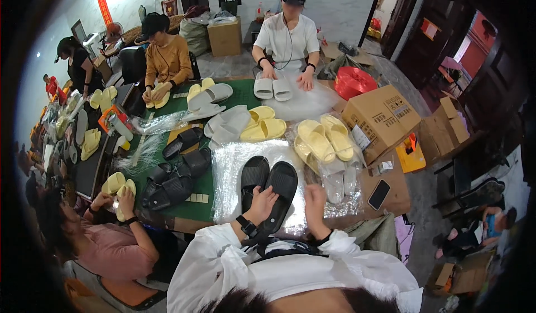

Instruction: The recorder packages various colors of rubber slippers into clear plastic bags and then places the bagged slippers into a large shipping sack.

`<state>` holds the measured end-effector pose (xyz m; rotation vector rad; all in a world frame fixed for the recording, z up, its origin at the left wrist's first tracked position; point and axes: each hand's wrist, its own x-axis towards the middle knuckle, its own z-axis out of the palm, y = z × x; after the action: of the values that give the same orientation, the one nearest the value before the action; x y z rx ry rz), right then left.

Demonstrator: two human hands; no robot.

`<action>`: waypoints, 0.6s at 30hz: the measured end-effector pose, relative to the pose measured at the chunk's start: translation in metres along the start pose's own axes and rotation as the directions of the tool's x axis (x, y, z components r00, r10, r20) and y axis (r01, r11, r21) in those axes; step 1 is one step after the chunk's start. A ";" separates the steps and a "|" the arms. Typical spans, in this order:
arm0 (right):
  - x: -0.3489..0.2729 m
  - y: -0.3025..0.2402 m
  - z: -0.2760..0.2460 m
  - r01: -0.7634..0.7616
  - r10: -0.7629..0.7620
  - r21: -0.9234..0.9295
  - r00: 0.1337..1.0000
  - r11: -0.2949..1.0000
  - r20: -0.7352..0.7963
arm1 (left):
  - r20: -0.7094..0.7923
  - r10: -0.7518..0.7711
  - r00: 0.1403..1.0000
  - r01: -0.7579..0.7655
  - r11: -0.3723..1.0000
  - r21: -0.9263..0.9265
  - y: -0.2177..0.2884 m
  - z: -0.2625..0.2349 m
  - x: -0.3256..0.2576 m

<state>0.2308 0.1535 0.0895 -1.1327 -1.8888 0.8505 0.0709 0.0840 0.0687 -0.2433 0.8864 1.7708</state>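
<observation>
from where i stood, a pair of black slides (283, 185) lay side by side at the lower middle of the frame, toes pointing up and away from the person in the white shirt (290, 276). that person's left hand (262, 202), with a dark watch (246, 225) at the wrist, lay across the two slides, its fingers bent and its fingertips against the right-hand one; i could not tell whether it gripped or merely rested. the right hand (315, 202) hung just to the right of the pair, apart from it, fingers curled in, and i could not tell whether it held anything. clear plastic bags (229, 193) spread shiny beneath the slides over the worktop (393, 196). to the left of them more black slides (178, 178) sat in a heap, and to the right, yellow slides (325, 140) showed through clear wrapping. a black phone (379, 194) lay near the worktop's right edge, below a cardboard box (381, 117) and a roll of red ribbon (355, 82). at upper centre a co-worker in white (287, 40) had one hand on a pale grey pair (273, 88), while at lower left a co-worker in pink (114, 246) handled a yellow pair (126, 197).
</observation>
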 end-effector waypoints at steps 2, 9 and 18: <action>-0.020 0.005 0.025 -0.076 0.041 0.115 0.959 0.990 0.281 | 0.089 -0.012 0.996 0.006 0.998 0.070 -0.010 -0.016 0.008; -0.038 0.072 0.087 -0.136 0.284 -0.286 0.767 0.948 0.575 | 0.576 0.061 0.815 -0.489 -0.461 0.741 -0.002 -0.075 -0.003; -0.012 0.053 0.131 0.105 0.175 -0.377 0.751 0.920 0.636 | 0.615 -0.140 0.776 -0.496 -0.738 0.458 0.016 -0.148 -0.024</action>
<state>0.1433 0.1420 -0.0220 -1.1937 -2.7402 1.0137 0.0291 -0.0347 -0.0148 2.0137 2.0829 0.2191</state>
